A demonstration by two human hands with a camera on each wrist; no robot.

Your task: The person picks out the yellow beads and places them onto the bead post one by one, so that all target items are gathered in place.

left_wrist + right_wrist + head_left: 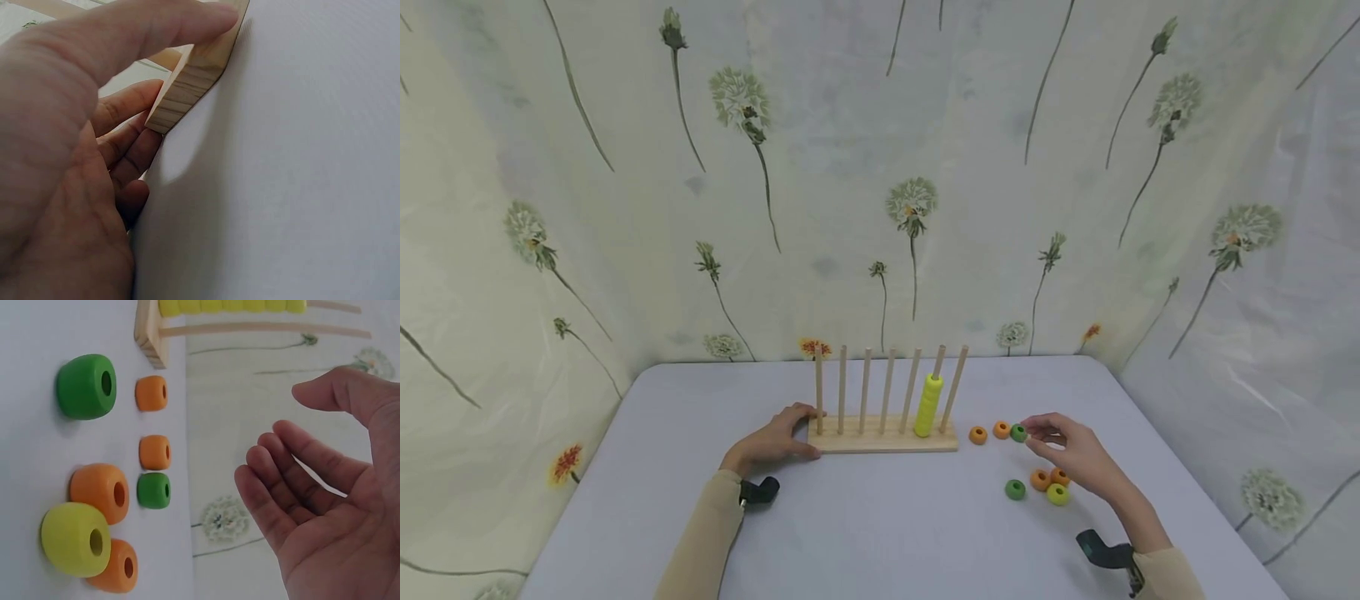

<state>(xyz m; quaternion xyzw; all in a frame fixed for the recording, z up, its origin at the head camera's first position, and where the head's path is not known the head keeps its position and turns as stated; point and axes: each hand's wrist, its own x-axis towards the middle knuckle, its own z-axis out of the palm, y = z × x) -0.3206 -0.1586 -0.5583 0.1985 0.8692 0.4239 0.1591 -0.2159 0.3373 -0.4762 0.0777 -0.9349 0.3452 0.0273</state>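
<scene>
A wooden peg rack [887,435] with several upright pegs stands on the table. A stack of yellow beads [928,406] fills its second peg from the right. My left hand [778,437] holds the left end of the base [187,84], thumb along the front and fingers behind. Off to the right, my right hand [1072,450] hovers with fingers gently bent and nothing between thumb and fingertips [300,403]. In the head view those fingertips come right beside a green bead [1018,432], which lies on the table next to an orange bead [1002,429].
Another orange bead [977,435] lies just right of the rack. Nearer the front are a green bead [1015,489], a yellow bead [1057,495] and two orange beads [1040,479] close together. A curtain [835,208] with dandelion prints hangs behind the white table [865,533].
</scene>
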